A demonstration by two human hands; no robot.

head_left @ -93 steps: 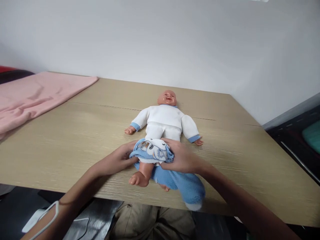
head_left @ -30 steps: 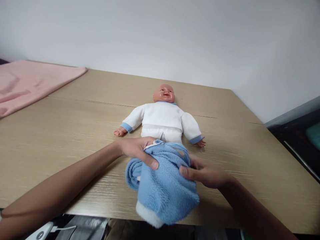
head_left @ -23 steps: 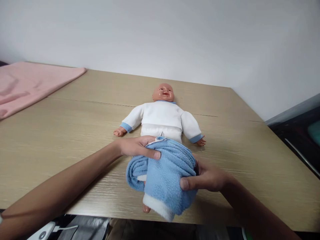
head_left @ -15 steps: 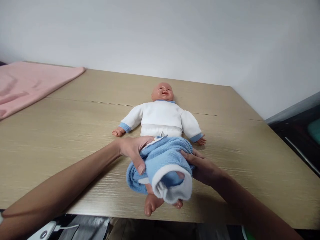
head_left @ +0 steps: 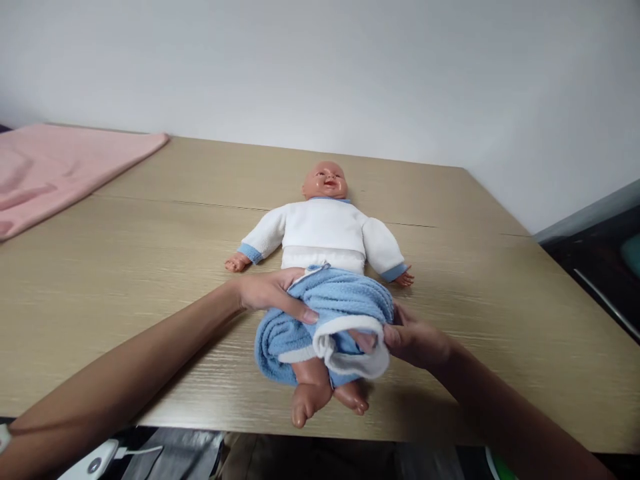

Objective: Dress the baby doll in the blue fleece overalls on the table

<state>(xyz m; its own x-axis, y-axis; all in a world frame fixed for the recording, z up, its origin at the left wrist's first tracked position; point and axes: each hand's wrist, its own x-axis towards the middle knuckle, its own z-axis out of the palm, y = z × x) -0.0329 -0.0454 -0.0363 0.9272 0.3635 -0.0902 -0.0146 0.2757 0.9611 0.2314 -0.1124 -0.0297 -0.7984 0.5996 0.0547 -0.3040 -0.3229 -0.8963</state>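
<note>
A baby doll (head_left: 325,223) lies on its back on the table, head away from me, in a white top with blue cuffs. Blue terry trousers (head_left: 345,293) with white leg cuffs are bunched around its lower body and legs. My left hand (head_left: 273,293) is closed on the trousers' left side, thumb pressed on the cloth. My right hand (head_left: 415,337) grips the white-edged leg opening (head_left: 357,367) on the right, with fingertips showing inside it. Both of the doll's bare feet (head_left: 307,400) show below the cloth.
A pink cloth (head_left: 65,167) lies spread at the table's far left. The wooden table (head_left: 490,320) ends close to me and meets a white wall behind. A dark object (head_left: 595,247) stands at the right edge. A white device (head_left: 93,463) with a cable is below the table edge.
The trouser leg's white cuff has been pulled up and back, uncovering more of the doll's feet. My right hand has moved to the cuff's edge; my left thumb has shifted right and up.
</note>
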